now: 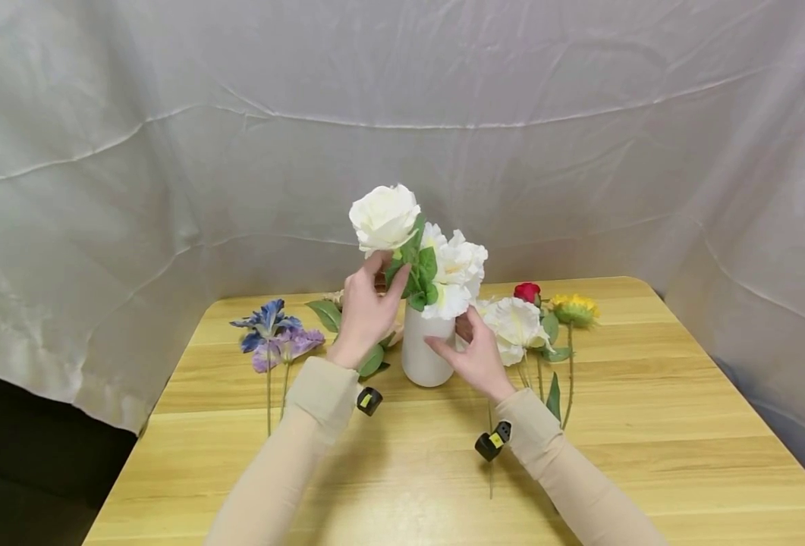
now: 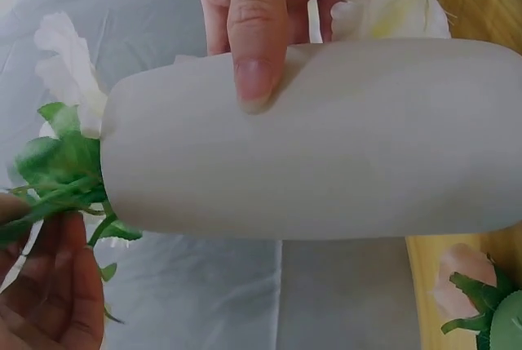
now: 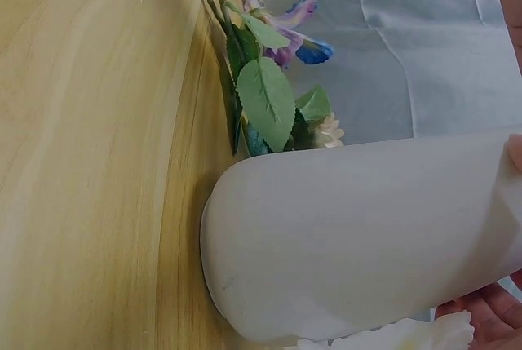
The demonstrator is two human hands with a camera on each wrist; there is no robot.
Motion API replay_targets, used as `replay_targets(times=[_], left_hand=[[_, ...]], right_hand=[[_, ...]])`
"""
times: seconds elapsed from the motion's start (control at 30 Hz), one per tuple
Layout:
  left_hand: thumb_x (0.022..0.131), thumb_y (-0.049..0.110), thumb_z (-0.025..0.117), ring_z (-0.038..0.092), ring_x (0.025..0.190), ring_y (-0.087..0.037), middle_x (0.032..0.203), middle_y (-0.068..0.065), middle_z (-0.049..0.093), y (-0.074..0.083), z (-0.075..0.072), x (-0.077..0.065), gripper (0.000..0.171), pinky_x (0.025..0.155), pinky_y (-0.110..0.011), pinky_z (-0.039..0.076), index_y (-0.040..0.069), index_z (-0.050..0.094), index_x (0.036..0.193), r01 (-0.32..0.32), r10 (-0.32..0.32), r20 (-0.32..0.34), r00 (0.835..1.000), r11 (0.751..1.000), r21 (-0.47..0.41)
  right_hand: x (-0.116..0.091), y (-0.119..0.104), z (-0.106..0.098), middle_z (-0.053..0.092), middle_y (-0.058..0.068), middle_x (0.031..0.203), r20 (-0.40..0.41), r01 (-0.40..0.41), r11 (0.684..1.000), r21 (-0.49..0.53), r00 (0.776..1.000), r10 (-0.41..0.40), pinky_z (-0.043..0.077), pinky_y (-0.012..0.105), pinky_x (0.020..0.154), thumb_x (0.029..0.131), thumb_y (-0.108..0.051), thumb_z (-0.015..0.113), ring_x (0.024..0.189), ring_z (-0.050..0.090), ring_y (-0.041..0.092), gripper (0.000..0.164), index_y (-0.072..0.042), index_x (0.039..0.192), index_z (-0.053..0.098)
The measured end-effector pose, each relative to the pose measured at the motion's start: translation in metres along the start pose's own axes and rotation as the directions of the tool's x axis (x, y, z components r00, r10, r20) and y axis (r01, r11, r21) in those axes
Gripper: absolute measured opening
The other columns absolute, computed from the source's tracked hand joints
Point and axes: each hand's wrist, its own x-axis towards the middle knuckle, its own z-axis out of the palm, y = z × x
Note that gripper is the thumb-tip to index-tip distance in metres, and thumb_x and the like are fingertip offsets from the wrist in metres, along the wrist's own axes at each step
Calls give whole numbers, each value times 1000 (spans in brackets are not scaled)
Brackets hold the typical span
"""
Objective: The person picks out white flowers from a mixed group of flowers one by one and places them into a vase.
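Observation:
A white vase [image 1: 421, 349] stands upright on the wooden table. My right hand [image 1: 476, 356] grips its right side, the thumb [image 2: 259, 73] lying across the front in the left wrist view. With my left hand [image 1: 368, 307] I pinch the green stem [image 2: 61, 199] of a white rose [image 1: 384, 218], right at the vase's mouth. The rose's bloom rises above my left fingers, up and left of the vase. A ruffled white flower [image 1: 460, 265] stands out of the vase on the right. Green leaves [image 1: 421, 265] fill the space between both blooms. The stem ends inside the vase are hidden.
Blue [image 1: 265, 322] and purple flowers [image 1: 289, 345] lie at the left. A pale pink bloom [image 2: 461, 285] and leafy stems lie behind my left wrist. To the right are another white flower [image 1: 514, 327], a red flower [image 1: 527, 293] and a yellow one [image 1: 574, 309]. Grey cloth [image 1: 443, 91] hangs behind.

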Motion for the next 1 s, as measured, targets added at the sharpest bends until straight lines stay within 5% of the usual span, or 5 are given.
replay_targets(times=[0.2, 0.47, 0.7, 1.0], left_hand=[[91, 17, 61, 56, 61, -16, 77, -8, 62, -5, 5, -1, 13, 52, -29, 50, 4, 62, 92, -2, 1, 19, 1000, 999, 33], [87, 16, 64, 59, 86, -23, 99, -10, 62, -13, 4, -2, 17, 73, -37, 53, 3, 65, 97, 56, -73, 110, 991, 986, 155], [88, 24, 62, 58, 94, -22, 110, -8, 57, -22, 3, -3, 28, 73, -35, 55, 4, 66, 108, 195, -210, 172, 963, 976, 100], [89, 45, 61, 58, 97, -19, 112, -2, 58, -26, -3, -18, 42, 82, -34, 53, 13, 56, 117, 277, -266, 219, 939, 961, -18]], right_hand=[[-1, 1, 0, 55, 22, 127, 6, 12, 1000, 2, 1000, -12, 42, 51, 99, 80, -6, 74, 115, 53, 37, 59, 0, 130, 44], [-1, -3, 0, 54, 23, 128, 5, -6, 1000, -16, 1000, 7, 41, 52, 100, 80, -8, 74, 116, 52, 39, 60, 0, 131, 44], [-1, -4, -1, 53, 24, 128, 4, -13, 1000, -24, 1000, 13, 41, 51, 101, 80, -8, 74, 116, 51, 39, 59, 1, 130, 44], [-1, -4, -1, 56, 22, 123, 4, 11, 999, -32, 1000, -10, 43, 51, 98, 80, -7, 74, 113, 54, 38, 53, 1, 125, 48]])
